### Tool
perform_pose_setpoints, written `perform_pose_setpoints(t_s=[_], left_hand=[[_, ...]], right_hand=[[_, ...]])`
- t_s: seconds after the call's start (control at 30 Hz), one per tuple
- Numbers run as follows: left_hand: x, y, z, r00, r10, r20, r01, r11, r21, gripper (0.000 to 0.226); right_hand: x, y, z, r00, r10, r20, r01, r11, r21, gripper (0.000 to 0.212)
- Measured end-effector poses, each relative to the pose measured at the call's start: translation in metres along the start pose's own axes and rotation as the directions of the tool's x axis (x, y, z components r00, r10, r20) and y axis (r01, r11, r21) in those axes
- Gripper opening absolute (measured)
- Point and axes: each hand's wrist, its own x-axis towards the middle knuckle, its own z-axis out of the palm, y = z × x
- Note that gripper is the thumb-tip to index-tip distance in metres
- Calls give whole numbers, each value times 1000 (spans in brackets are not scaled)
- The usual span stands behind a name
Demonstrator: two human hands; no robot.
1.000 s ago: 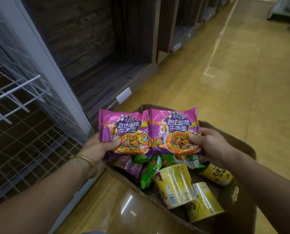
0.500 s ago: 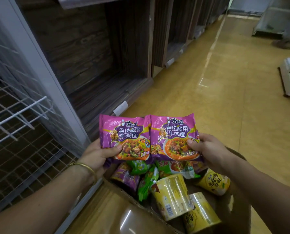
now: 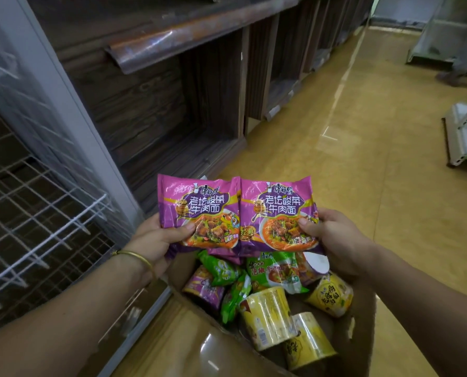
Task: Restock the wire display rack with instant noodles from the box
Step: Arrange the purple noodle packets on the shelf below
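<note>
Purple noodle packs (image 3: 239, 213) in left hand (image 3: 152, 240), right hand (image 3: 338, 240), above box (image 3: 360, 349)

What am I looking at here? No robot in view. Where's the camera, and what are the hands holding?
There is no machine here: a person works with bare hands. The one camera sits on their head and looks forward and down, so you see both forearms reaching out.

The left hand grips one purple noodle packet, and the right hand grips a second purple packet. They are held side by side above an open cardboard box.

More noodles lie in the box, among them green packets and yellow cups. The box stands on a yellow floor.

On the left is the white wire rack to be stocked, and beyond it runs dark wooden shelving.
</note>
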Motion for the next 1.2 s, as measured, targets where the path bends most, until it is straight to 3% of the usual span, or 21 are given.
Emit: perform_pose_setpoints(t_s=[0.37,0.7,1.2], left_hand=[[-107,134,49,999,-20,-39,21,999,34,35],[-216,245,89,995,-28,-97,28,1000,7,29],[-327,328,61,951,49,-306,-85,991,-106,36]], right_hand=[[-112,-136,-22,1000,7,2,-7,998,67,11],[-193,-250,-40,999,-26,34,28,997,-75,12],[-252,-363,20,957,-59,283,94,989,-111,15]])
